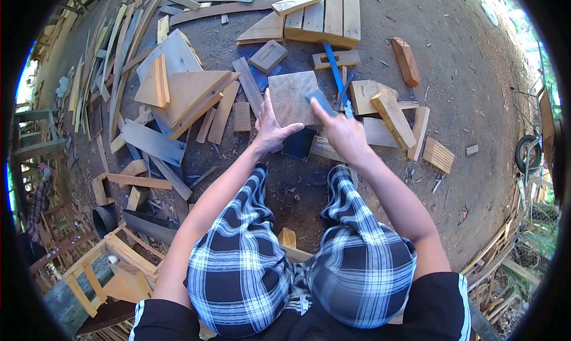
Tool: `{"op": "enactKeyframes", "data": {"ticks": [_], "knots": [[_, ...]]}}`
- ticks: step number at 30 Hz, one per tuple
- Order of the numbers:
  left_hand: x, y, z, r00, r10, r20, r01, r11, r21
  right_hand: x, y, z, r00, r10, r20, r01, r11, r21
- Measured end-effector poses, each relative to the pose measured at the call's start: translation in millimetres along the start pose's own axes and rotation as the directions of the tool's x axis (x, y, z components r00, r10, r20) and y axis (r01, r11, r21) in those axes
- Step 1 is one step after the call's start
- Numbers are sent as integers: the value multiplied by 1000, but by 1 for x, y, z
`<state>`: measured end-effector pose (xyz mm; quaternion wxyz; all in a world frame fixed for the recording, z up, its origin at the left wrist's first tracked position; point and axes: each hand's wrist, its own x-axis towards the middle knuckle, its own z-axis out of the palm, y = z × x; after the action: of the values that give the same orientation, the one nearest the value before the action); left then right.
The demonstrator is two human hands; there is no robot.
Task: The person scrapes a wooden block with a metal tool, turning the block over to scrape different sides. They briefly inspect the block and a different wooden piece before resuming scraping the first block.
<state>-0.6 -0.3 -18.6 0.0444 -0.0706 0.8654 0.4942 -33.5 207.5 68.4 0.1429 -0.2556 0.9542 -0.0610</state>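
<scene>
A square, pale wooden board [292, 97] with grey smudges lies in front of my knees. My left hand [272, 127] grips its lower left corner, fingers along the left edge and thumb stretched beneath the near edge. On the board's right side, my right hand [345, 136] presses a dark blue-grey piece of sandpaper [322, 104] with the index finger extended over it. My other right fingers are curled and partly hidden. Just below the board stands a dark, box-like block [298, 143]. A blue metal bar [336, 73] lies beyond my right hand, across a slotted wooden piece [350, 58].
Wooden offcuts [394, 118] lie to the right and a stack of boards [187, 100] to the left. A slatted wooden piece [324, 17] sits at the far side. Long strips [119, 49] spread on the dirt ground [464, 85]. A wooden frame [113, 264] stands at lower left.
</scene>
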Motion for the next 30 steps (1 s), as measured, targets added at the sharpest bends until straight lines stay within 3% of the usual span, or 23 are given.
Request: {"op": "enactKeyframes", "data": {"ticks": [2, 7, 11, 13, 17, 19, 23, 26, 30], "knots": [[3, 0, -1, 1000, 0, 9, 0, 1000, 17, 33, 8, -3, 997, 45, -61, -44, 999, 28], [6, -3, 0, 1000, 11, 2, -11, 1000, 12, 11, 1, 0, 996, 47, -79, -49, 999, -22], [2, -2, 0, 1000, -8, 10, 8, 1000, 5, -17, -4, -5, 997, 28, 69, -25, 998, -51], [0, 2, -2, 1000, -17, 20, 17, 1000, 8, 8, 4, -5, 998, 57, 10, -57, 998, 34], [3, 1, -2, 999, -23, 26, 22, 999, 26, 44, 8, -8, 997, 64, -45, -63, 998, 19], [5, -3, 0, 1000, -7, 12, 7, 1000, 29, 28, 3, -6, 996, 61, -64, -61, 998, -5], [0, 3, -2, 999, -35, 22, 35, 999, 5, -10, -6, -8, 997, 20, 70, -16, 998, -55], [2, 2, -2, 999, -33, 30, 34, 999, -7, 17, 3, -9, 999, 42, 7, -42, 999, 35], [3, -2, -1, 1000, -15, 16, 15, 1000, 21, 51, 10, -5, 997, 48, -57, -47, 999, 23]]}}
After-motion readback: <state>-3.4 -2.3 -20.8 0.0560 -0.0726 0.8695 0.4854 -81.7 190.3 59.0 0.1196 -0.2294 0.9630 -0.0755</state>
